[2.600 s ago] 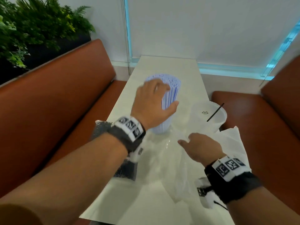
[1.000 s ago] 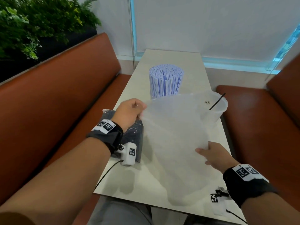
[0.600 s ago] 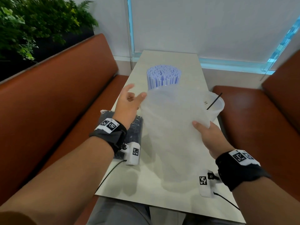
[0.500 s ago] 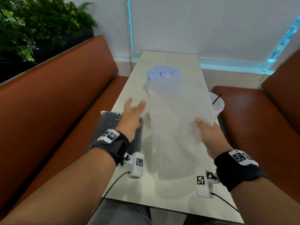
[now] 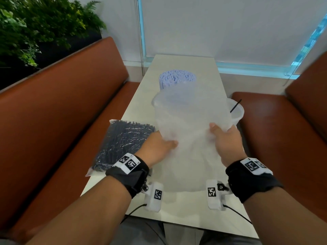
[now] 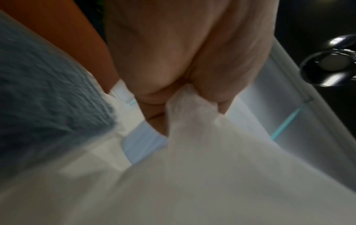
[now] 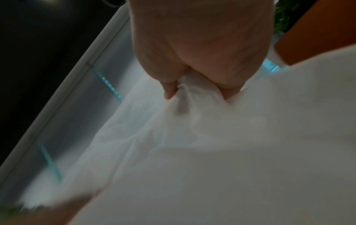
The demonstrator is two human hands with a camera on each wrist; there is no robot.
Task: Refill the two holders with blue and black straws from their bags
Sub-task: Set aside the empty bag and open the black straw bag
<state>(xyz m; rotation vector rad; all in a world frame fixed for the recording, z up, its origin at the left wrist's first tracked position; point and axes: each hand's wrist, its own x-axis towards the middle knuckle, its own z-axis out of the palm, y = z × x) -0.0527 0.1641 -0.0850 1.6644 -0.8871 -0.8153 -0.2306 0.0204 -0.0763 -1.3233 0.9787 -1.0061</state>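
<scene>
An empty clear plastic bag (image 5: 191, 124) hangs above the table, held by both hands. My left hand (image 5: 157, 145) grips its left side and my right hand (image 5: 224, 138) grips its right side; both wrist views show fingers bunching the plastic (image 6: 188, 106) (image 7: 194, 89). Behind the bag stands a holder packed with blue straws (image 5: 177, 80). To the right, a translucent holder (image 5: 238, 114) contains one black straw (image 5: 235, 106). A sealed bag of black straws (image 5: 122, 144) lies flat at the table's left edge, beside my left wrist.
The narrow white table (image 5: 184, 206) runs between two brown benches (image 5: 62, 106) (image 5: 276, 131). A green plant (image 5: 35, 27) sits behind the left bench. A wall and window frame (image 5: 230, 66) close the far end.
After the left hand left the blue straws, both hands lifted the empty bag. The left hand let go briefly and now grips the bag again, lower and nearer me.
</scene>
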